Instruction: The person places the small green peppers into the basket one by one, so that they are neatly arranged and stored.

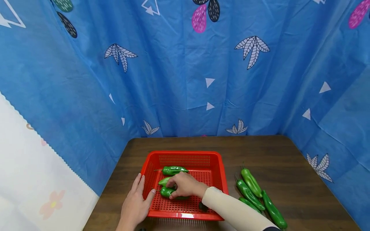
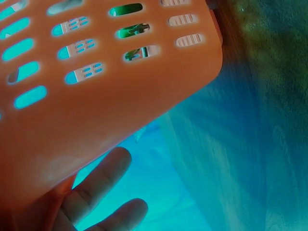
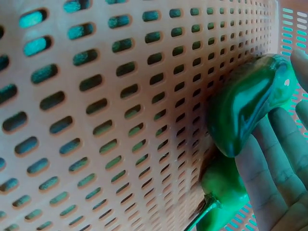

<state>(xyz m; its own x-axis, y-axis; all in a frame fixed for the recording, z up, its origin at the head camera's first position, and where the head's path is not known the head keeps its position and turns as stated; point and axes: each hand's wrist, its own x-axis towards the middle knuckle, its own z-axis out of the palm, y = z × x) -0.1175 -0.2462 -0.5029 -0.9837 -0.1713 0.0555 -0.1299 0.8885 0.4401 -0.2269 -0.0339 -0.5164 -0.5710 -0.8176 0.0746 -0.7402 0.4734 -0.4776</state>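
Note:
A red plastic basket (image 1: 185,216) holds several green chili peppers. My right hand (image 1: 185,184) reaches down into it and grips a dark green pepper (image 1: 166,192), thumb on one side and fingers on the other. In the right wrist view this glossy pepper (image 3: 243,106) lies by the fingers, above another pepper (image 3: 221,183) with a stem. A lighter pepper (image 1: 164,181) is partly hidden behind the hand, and a dark green one (image 1: 174,170) lies farther back. My left hand (image 1: 136,200) rests at the basket's left rim, fingers extended outside and thumb over the edge.
Several long green peppers (image 1: 251,183) lie on the brown wooden table (image 1: 260,147) right of the basket. A blue patterned curtain (image 1: 185,89) hangs behind the table and along both sides. White cloth (image 1: 34,179) shows at the lower left.

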